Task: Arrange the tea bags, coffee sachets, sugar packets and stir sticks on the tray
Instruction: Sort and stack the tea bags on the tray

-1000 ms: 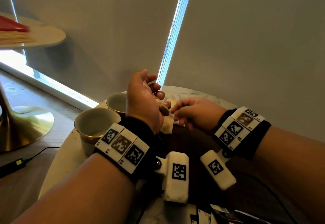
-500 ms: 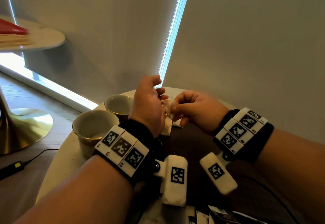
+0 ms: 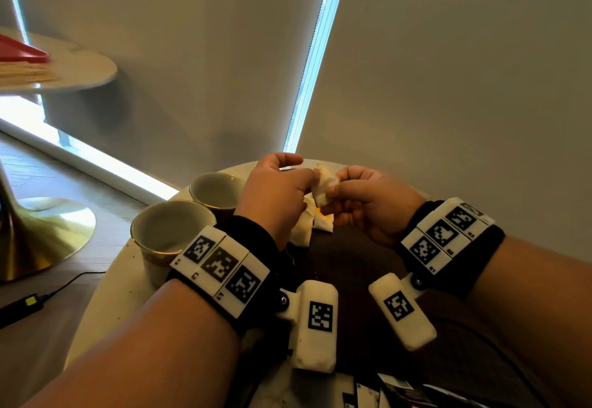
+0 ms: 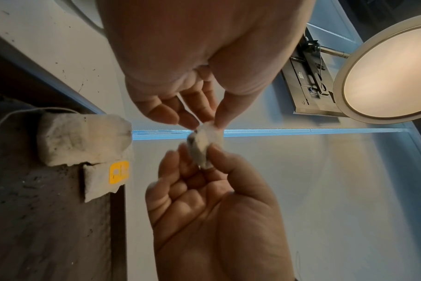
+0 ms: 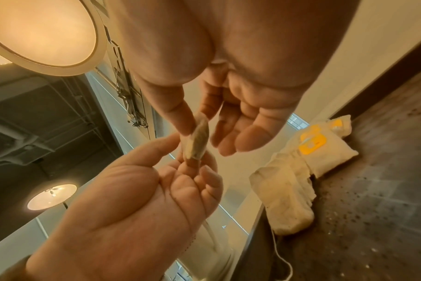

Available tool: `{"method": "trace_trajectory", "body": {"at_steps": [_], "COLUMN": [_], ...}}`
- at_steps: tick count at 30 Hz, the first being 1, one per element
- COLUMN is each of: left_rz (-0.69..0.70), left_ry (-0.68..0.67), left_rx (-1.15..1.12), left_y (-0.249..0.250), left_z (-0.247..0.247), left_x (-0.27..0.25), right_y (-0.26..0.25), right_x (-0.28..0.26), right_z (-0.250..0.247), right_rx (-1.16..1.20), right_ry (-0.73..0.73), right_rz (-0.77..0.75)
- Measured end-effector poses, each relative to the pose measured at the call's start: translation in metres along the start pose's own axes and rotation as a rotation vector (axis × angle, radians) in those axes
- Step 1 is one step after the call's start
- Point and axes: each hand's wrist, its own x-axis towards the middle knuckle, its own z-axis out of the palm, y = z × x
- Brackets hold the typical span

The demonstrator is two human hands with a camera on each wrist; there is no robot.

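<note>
1. Backed by pale blinds parted by a bright slit; set in front, a round pale table with a dark tray on it, two cups just beside the tray's left edge, and dark sachets at the near edge, too cropped to tell of which kind
2. Held up clear of the tray, over its far end: one small tea bag, seen edge-on from the right wrist as a thin, slightly plump pad; left lying on the tray's far end below it, a loose heap of other tea bags, one with a yellow tag and a trailing string
3. Judged very light, soft and limp; judged fragile too, being thin paper likely to tear or spill leaf under a hard squeeze or a tug on the string; best taken by the flat faces or a sealed edge, with light pressure only
4. Left hand: narrowed to a fingertip pinch on the bag's upper end, thumb against forefinger, other fingers loosely bent and touching nothing
5. Right hand: likewise pinched on the bag's lower end between thumb and fingers, palm half open and otherwise empty; bag thus shared between both hands, neither touching the tray
</note>
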Motion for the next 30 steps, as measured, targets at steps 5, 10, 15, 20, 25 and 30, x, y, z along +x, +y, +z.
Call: {"method": "trace_trajectory", "body": {"at_steps": [5, 10, 15, 20, 25, 30], "left_rz": [0.023, 0.048, 0.051, 0.164, 0.193, 0.138], "left_ry": [-0.028, -0.021, 0.023, 0.156, 0.181, 0.179], "left_rx": [0.008, 0.067, 0.019, -0.196, -0.371, -0.469], "left_y": [-0.001, -0.002, 0.003, 0.011, 0.012, 0.016], "left_z": [-0.001, -0.002, 0.0, -0.001, -0.003, -0.004], "left_x": [0.001, 0.001, -0.001, -0.003, -0.008, -0.006], "right_y": [0.002, 0.002, -0.002, 0.0, 0.009, 0.004], "right_x": [0.0, 0.002, 0.0, 0.002, 0.006, 0.012], "right_z": [-0.002, -0.004, -0.003, 0.0, 0.009, 0.014], "right_rx": [-0.025, -0.038, -0.139, -0.311, -0.509, -0.653], "right_ry": [-0.002, 0.035, 0.039, -0.028, -0.097, -0.115], "right_rz": [-0.009, -0.093, -0.077, 0.058, 0.212, 0.286]}}
